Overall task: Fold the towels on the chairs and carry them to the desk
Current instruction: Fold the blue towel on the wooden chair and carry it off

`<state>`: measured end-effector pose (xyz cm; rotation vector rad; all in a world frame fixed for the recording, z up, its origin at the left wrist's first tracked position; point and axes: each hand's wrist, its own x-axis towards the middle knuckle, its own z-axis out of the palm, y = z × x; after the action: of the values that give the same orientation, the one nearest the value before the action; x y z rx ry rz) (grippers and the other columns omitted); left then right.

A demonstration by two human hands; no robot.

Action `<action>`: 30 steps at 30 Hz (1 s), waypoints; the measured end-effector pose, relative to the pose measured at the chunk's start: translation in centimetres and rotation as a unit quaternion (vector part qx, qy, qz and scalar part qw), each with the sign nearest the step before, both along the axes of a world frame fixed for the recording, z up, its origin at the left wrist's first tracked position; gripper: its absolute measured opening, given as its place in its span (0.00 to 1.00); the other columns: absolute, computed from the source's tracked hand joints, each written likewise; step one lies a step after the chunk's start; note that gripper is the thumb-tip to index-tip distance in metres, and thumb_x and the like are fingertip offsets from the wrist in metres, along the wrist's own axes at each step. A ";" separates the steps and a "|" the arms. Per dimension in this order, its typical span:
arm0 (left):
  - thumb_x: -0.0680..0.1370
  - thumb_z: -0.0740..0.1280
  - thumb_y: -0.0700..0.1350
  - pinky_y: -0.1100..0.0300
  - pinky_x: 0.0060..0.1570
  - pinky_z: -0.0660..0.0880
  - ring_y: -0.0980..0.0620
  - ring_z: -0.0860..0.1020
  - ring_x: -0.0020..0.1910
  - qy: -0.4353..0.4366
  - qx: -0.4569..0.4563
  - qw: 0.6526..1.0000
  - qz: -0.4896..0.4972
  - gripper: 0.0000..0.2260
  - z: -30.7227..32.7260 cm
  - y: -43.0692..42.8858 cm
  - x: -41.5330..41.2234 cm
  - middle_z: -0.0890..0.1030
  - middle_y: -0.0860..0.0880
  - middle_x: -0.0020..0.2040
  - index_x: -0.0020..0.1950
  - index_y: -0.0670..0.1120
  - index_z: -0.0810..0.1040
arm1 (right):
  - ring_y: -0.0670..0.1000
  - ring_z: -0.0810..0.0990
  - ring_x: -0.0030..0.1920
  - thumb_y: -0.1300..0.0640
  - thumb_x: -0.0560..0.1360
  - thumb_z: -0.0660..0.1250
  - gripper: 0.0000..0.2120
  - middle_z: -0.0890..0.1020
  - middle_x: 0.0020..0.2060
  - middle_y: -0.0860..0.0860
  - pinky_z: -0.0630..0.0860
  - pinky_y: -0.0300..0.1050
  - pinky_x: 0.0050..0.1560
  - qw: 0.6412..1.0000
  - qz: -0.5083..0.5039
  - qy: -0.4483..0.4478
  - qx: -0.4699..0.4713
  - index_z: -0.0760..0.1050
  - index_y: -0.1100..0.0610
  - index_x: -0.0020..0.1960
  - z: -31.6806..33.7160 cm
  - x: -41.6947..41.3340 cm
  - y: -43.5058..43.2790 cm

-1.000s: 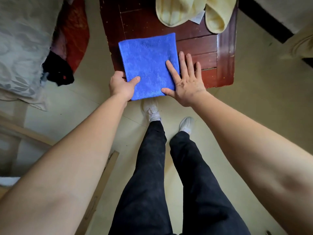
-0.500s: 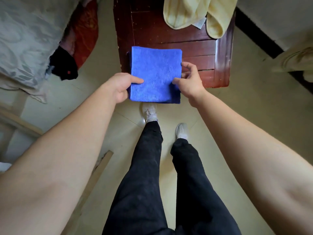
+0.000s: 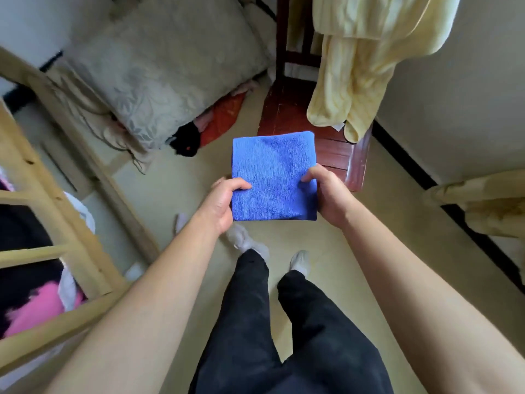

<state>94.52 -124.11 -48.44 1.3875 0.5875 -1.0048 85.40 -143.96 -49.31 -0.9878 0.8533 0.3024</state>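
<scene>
Folded blue towel (image 3: 272,177) held level above the floor (image 3: 176,194), just in front of the chair (image 3: 335,157), its far edge over the seat's front. Left hand (image 3: 220,203) pinching its left edge, right hand (image 3: 326,194) its right. Yellow towel (image 3: 366,69) draped over the chair's back and seat. Pillow (image 3: 159,72) left of the chair.
</scene>
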 end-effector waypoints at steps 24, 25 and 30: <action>0.60 0.68 0.38 0.51 0.53 0.77 0.49 0.81 0.54 -0.345 0.082 0.808 0.470 0.26 29.5 62.6 -36.2 0.84 0.55 0.51 0.57 0.54 0.79 | 0.47 0.69 0.33 0.61 0.72 0.61 0.06 0.71 0.31 0.45 0.66 0.40 0.36 0.857 0.416 -0.305 -0.024 0.70 0.51 0.38 27.0 -16.6 65.2; 0.60 0.68 0.38 0.49 0.54 0.76 0.48 0.81 0.56 -0.353 0.097 0.788 0.495 0.28 30.2 65.8 -38.5 0.83 0.54 0.54 0.59 0.54 0.78 | 0.48 0.69 0.35 0.60 0.71 0.61 0.04 0.72 0.33 0.47 0.66 0.43 0.39 0.837 0.447 -0.316 -0.010 0.71 0.52 0.39 27.7 -17.8 69.1; 0.63 0.67 0.37 0.52 0.50 0.78 0.50 0.81 0.54 -0.371 0.116 0.698 0.602 0.31 31.6 77.5 -48.9 0.82 0.53 0.56 0.65 0.55 0.75 | 0.48 0.69 0.36 0.62 0.74 0.61 0.07 0.71 0.35 0.47 0.66 0.42 0.36 0.743 0.574 -0.341 0.035 0.67 0.53 0.39 30.1 -23.0 85.1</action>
<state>45.59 -46.66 -16.83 1.1068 0.8025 0.7077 62.42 -58.82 -19.20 -1.3329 -0.5474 0.9347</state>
